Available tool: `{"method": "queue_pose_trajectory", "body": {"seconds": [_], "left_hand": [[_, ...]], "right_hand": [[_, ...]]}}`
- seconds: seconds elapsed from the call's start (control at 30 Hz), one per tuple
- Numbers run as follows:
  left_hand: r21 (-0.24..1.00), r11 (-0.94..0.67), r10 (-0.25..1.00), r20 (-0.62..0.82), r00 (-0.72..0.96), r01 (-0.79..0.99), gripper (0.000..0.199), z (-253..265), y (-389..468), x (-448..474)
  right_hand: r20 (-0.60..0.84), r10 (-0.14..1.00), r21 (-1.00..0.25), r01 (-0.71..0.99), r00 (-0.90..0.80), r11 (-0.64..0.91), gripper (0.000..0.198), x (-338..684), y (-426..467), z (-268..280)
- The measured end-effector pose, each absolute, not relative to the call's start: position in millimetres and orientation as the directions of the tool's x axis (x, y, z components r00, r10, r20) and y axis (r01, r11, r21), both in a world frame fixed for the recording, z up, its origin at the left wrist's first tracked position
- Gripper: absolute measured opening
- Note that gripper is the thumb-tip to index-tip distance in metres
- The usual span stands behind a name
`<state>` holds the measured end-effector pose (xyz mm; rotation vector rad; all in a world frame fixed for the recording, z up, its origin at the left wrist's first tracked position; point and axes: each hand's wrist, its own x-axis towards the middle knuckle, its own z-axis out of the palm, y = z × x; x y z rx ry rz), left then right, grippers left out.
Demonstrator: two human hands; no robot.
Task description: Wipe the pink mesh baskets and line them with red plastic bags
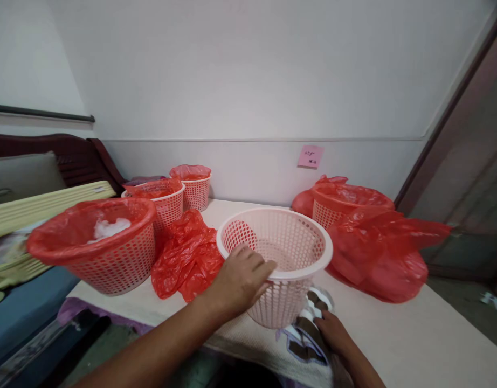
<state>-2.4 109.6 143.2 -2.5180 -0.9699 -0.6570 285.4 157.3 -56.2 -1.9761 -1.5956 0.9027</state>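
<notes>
A pale pink plastic basket (277, 306) with lattice walls stands at the middle of the table, tilted slightly toward me; no liner shows inside it. My left hand (241, 277) is closed over its near left rim, with the thumb toward the inside. Low at the basket's right side, my right hand (332, 333) grips a striped brown, white and grey cloth (307, 334). Some of its fingers are hidden by the cloth. Just left of the basket lies a crumpled red plastic bag (186, 258).
Left stands a red-lined basket (115, 264) with something white inside. Two more lined baskets (171, 210) (198, 195) are behind it. At right are another lined basket (325, 213) and a full red bag (378, 264). A pink note (310, 156) hangs on the wall.
</notes>
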Motion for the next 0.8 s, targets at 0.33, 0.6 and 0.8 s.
{"method": "queue_pose_trajectory", "body": {"seconds": [0.33,0.6,0.8], "left_hand": [[-0.075,-0.712,0.580,0.499,0.644,0.699,0.031,142,95,-30],[-0.131,-0.753,0.500,0.524,0.689,0.645,0.010,143,90,-40],[-0.212,-0.737,0.457,0.543,0.704,0.642,0.013,134,87,-44]], "right_hand": [[-0.194,0.948,-0.685,0.657,0.254,-0.316,0.029,291,151,-43],[-0.173,0.912,-0.666,0.638,0.373,-0.387,0.040,306,141,-45],[-0.132,0.928,-0.736,0.593,0.347,-0.327,0.048,291,139,-44]]}}
